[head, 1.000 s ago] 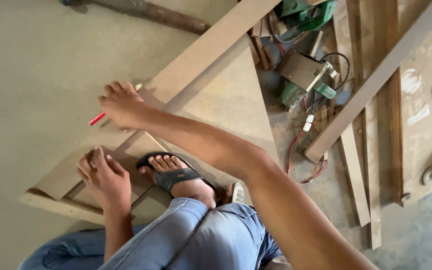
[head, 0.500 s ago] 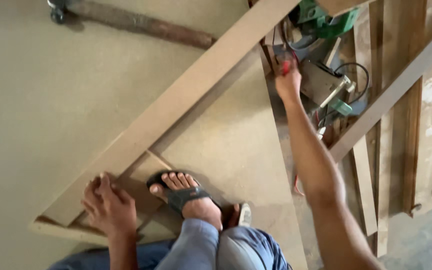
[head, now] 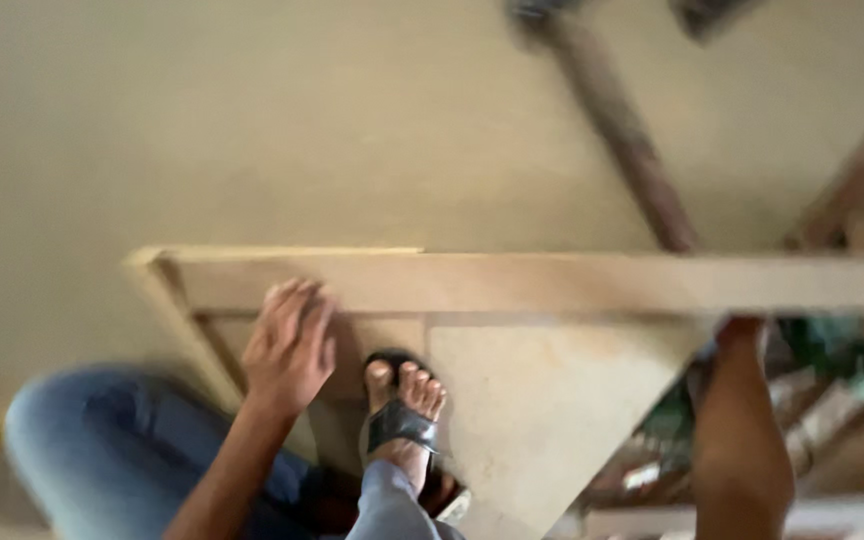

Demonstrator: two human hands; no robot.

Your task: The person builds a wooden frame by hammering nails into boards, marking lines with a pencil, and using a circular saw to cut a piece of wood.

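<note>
Denim covers the bent knee (head: 102, 440) at the lower left — nearest the camera — and beside it a foot in a black sandal (head: 404, 410) stands on a pale board (head: 542, 400). Just left of the foot the left hand (head: 290, 345) lies palm down, fingers (head: 297, 305) spread nearly flat, their tips touching the lower edge of a long wooden plank (head: 552, 282); it grips nothing. At the lower right the right forearm (head: 742, 440) reaches up under the plank's edge, and the hand itself is hidden there, so its fingers cannot be judged. The plank runs level across the view, joined at its left end to a slanted strip (head: 182, 330). Beyond lies a beige sheet (head: 252, 130), with a dark, blurred bar (head: 622, 130) lying slantwise across it.
</note>
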